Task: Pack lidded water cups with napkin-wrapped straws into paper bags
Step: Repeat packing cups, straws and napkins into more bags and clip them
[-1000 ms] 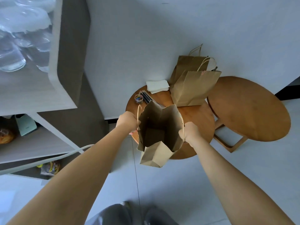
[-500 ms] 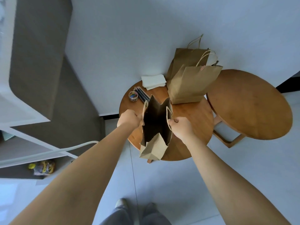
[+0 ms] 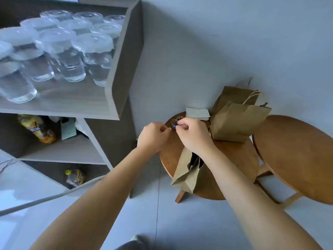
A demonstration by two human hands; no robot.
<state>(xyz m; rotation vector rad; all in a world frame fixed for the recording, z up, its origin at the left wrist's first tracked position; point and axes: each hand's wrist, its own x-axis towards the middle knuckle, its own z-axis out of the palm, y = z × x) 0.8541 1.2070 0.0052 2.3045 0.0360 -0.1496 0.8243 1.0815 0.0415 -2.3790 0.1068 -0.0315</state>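
A brown paper bag (image 3: 186, 171) stands tilted on the small round wooden table (image 3: 234, 159), its mouth drawn nearly flat. My right hand (image 3: 193, 137) is curled over the bag's top and pinches it there. My left hand (image 3: 153, 138) is curled just to the left, fingertips almost meeting the right hand's; what it pinches looks like the bag's handle, mostly hidden. Several lidded water cups (image 3: 72, 51) stand on the top shelf at the left. White napkins (image 3: 197, 112) lie at the table's back edge. No straws show.
Two more paper bags (image 3: 237, 121) stand at the back of the small table against the wall. A tiny tub of coloured clips (image 3: 174, 122) sits by my fingers. A larger round table (image 3: 295, 156) is to the right. Lower shelves (image 3: 59, 152) hold snack packets.
The bag's mouth, held wide open a second ago, has been pressed together. Both hands have moved toward each other above it. My head has turned left, bringing the cups back into view.
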